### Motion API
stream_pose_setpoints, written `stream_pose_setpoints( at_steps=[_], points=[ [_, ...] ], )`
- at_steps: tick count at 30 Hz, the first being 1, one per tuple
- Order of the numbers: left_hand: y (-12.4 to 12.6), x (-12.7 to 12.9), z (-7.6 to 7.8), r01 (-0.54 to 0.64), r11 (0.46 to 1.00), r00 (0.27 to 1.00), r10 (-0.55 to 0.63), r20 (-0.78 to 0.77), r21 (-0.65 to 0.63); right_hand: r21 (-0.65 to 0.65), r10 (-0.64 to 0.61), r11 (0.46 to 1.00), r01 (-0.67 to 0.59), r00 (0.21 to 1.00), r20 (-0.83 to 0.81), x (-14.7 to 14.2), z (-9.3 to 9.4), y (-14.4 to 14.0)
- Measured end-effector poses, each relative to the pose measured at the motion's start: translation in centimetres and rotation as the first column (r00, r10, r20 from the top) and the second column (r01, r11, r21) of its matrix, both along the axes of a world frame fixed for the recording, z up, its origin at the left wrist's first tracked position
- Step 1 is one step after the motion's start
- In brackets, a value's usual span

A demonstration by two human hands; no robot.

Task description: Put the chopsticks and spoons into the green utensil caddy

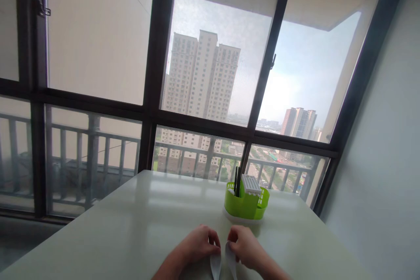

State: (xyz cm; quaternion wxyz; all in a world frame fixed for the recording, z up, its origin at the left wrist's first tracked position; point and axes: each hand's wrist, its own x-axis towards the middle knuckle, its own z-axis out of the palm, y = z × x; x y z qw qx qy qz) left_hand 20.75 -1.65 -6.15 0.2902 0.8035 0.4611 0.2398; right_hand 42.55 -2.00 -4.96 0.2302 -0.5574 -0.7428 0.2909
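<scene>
My left hand [197, 243] and my right hand [244, 246] rest close together on the pale table [131, 223], near its front edge. Each pinches one of two thin white strips [216, 264] that lie side by side between the hands; what the strips are cannot be told. Just beyond my right hand stands a lime-green caddy [246, 203] on a white base, with dark sticks and a white ridged piece standing in it.
The table runs up to a tall dark-framed window [151, 113] with a balcony railing and high-rise buildings outside. A white wall [387, 162] closes in the right side. The floor shows at the far left.
</scene>
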Motion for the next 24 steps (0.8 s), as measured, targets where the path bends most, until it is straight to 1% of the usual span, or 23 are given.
stream_pose_setpoints(
  at_steps=[1, 2, 3, 4, 5, 6, 8, 9, 10, 11, 12, 13, 14, 15, 17, 19, 21, 23, 24],
  points=[
    [0.0, 0.0, 0.0, -0.013, 1.000, 1.000, 0.013, 0.004, -0.002, 0.015, 0.003, 1.000, -0.003, 1.000, -0.002, 0.6, 1.3, 0.2],
    [0.0, 0.0, -0.1, -0.023, 1.000, 1.000, 0.023, 0.010, -0.007, 0.066, 0.003, 0.998, -0.003, 1.000, 0.004, 1.2, 2.9, 0.3],
    [0.0, 0.0, -0.1, -0.029, 0.999, 0.999, 0.030, 0.016, -0.013, 0.178, 0.002, 0.984, -0.005, 1.000, 0.019, 1.9, 4.9, 0.6],
    [0.0, 0.0, -0.2, -0.033, 0.999, 0.999, 0.033, 0.022, -0.017, 0.316, -0.013, 0.949, -0.003, 0.999, 0.050, 2.5, 7.2, 0.8],
    [0.1, 0.0, -0.3, -0.036, 0.999, 0.999, 0.037, 0.026, -0.016, 0.454, -0.049, 0.891, 0.018, 0.997, 0.058, 3.0, 9.6, 1.2],
    [0.1, 0.0, -0.3, -0.041, 0.999, 0.999, 0.041, 0.029, -0.012, 0.586, -0.094, 0.809, 0.050, 0.995, 0.045, 3.5, 12.1, 1.6],
    [0.1, -0.1, -0.3, -0.049, 0.999, 0.998, 0.049, 0.032, -0.001, 0.771, -0.164, 0.631, 0.080, 0.986, 0.032, 3.8, 16.3, 2.8],
    [0.0, -0.1, -0.3, -0.050, 0.999, 0.998, 0.050, 0.034, 0.004, 0.829, -0.198, 0.552, 0.089, 0.980, 0.027, 3.8, 17.8, 3.6],
    [0.0, -0.2, -0.2, -0.048, 0.999, 0.998, 0.048, 0.035, 0.007, 0.866, -0.230, 0.490, 0.095, 0.973, 0.024, 3.5, 19.0, 4.4],
    [-0.1, -0.2, -0.1, -0.044, 0.999, 0.998, 0.044, 0.034, 0.008, 0.888, -0.266, 0.449, 0.095, 0.964, 0.031, 3.1, 19.6, 5.2],
    [-0.1, -0.2, -0.1, -0.040, 0.999, 0.999, 0.040, 0.032, 0.006, 0.899, -0.304, 0.429, 0.093, 0.952, 0.047, 2.6, 19.9, 6.1],
    [-0.1, -0.2, 0.0, -0.036, 0.999, 0.999, 0.036, 0.027, 0.002, 0.901, -0.344, 0.425, 0.088, 0.936, 0.071, 1.9, 19.7, 6.9],
    [-0.2, -0.2, 0.0, -0.036, 0.999, 0.999, 0.036, 0.022, -0.003, 0.897, -0.385, 0.435, 0.080, 0.917, 0.104, 1.2, 19.3, 7.7],
    [-0.2, -0.2, 0.1, -0.037, 0.999, 0.999, 0.038, 0.015, -0.008, 0.888, -0.419, 0.456, 0.069, 0.896, 0.145, 0.4, 18.6, 8.3],
    [-0.2, -0.1, 0.1, -0.042, 0.999, 0.999, 0.042, 0.009, -0.016, 0.854, -0.464, 0.518, 0.051, 0.855, 0.230, -1.2, 16.9, 9.3],
    [-0.2, -0.1, 0.1, -0.049, 0.999, 0.999, 0.049, 0.013, -0.016, 0.803, -0.465, 0.595, 0.036, 0.830, 0.308, -2.6, 15.0, 9.8],
    [-0.3, -0.1, 0.1, -0.058, 0.998, 0.998, 0.058, 0.017, -0.012, 0.746, -0.439, 0.665, 0.031, 0.824, 0.357, -3.6, 13.3, 9.8],
    [-0.4, 0.0, 0.1, -0.061, 0.998, 0.998, 0.061, 0.015, 0.000, 0.702, -0.406, 0.712, 0.026, 0.830, 0.381, -4.2, 11.8, 9.6],
    [-0.4, 0.0, 0.2, -0.058, 0.998, 0.998, 0.058, 0.013, 0.006, 0.687, -0.393, 0.726, 0.023, 0.833, 0.388, -4.4, 11.2, 9.4]
  ],
)
